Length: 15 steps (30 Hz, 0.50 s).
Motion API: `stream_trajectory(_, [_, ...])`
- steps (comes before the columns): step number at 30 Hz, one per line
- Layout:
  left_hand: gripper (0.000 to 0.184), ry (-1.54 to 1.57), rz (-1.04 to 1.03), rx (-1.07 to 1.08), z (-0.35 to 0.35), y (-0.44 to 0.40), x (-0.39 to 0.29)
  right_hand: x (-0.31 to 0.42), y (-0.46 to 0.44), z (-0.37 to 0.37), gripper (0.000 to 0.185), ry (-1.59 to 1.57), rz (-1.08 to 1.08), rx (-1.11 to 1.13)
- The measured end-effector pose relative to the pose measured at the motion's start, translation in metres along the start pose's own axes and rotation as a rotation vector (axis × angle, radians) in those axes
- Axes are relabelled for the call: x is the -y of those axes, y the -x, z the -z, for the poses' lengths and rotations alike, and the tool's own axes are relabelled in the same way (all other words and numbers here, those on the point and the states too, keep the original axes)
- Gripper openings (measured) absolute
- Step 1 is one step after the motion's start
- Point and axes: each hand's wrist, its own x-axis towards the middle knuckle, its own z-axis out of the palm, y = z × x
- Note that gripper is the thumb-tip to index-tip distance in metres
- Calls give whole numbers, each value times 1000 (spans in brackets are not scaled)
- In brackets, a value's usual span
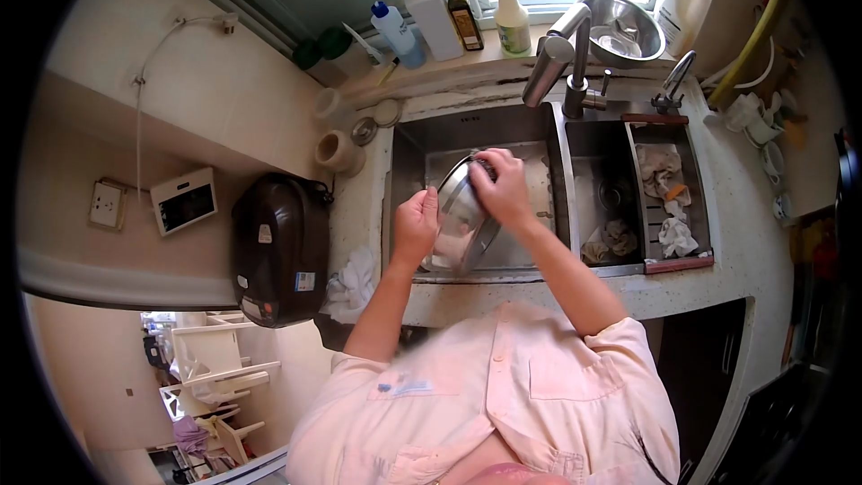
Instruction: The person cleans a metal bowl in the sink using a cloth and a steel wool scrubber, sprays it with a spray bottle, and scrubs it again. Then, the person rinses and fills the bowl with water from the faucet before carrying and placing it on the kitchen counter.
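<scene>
Over the large left sink basin (530, 258) I hold a shiny stainless steel bowl (460, 216), tilted steeply on its side. My left hand (417, 226) grips its left edge, thumb pointing up along the rim. At the upper right rim, my right hand (505, 187) is closed with its fingers curled over the metal. Something dark shows by the right fingertips; I cannot tell whether it is a scrubber or the bowl's shaded inside. The bowl's lower part is slightly blurred.
A tall faucet (579, 63) rises behind the basins. Crumpled cloths (678, 238) lie in the right-hand tray. Bottles (434, 18) and a metal basin (624, 31) line the windowsill. To the left are a dark rice cooker (283, 247) and a white cloth (352, 286).
</scene>
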Motion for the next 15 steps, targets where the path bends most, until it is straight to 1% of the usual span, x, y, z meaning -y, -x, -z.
stream_trajectory(2, [36, -48, -47, -31, 0, 1, 2, 39, 14, 7, 25, 69, 191, 16])
stream_trajectory(3, [36, -73, -75, -47, -1, -1, 3, 51, 23, 8, 28, 64, 320, 92])
stream_trajectory(4, [36, -31, -105, -71, -1, -2, 6, 60, 31, 9, 32, 58, 447, 169])
stream_trajectory(5, [37, 11, -135, -95, -2, -5, 10, 65, 32, 9, 25, 65, 535, 91])
stream_trajectory(6, [37, 54, -163, -121, -2, -4, 13, 57, 26, 9, 26, 41, 424, 80])
stream_trajectory(8, [37, 51, -50, -81, 2, 8, 6, 25, 3, 4, 27, -5, 209, 61])
stream_trajectory(9, [37, 45, 0, -53, 6, 10, 2, 19, -5, 2, 25, 29, 100, -20])
stream_trajectory(10, [36, 16, -5, -59, 9, 11, 5, 18, 0, -1, 25, 14, 196, -12])
stream_trajectory(12, [36, -30, -20, -78, 11, 7, 13, 42, 13, 1, 25, -10, 399, 14])
stream_trajectory(13, [37, -17, -50, -94, 10, 6, 11, 60, 20, 3, 26, -14, 518, 89])
stream_trajectory(14, [37, -9, -74, -109, 11, 6, 7, 71, 25, 9, 23, 30, 539, 126])
stream_trajectory(15, [38, -5, -98, -121, 13, 7, 6, 61, 19, 8, 22, -2, 446, 117])
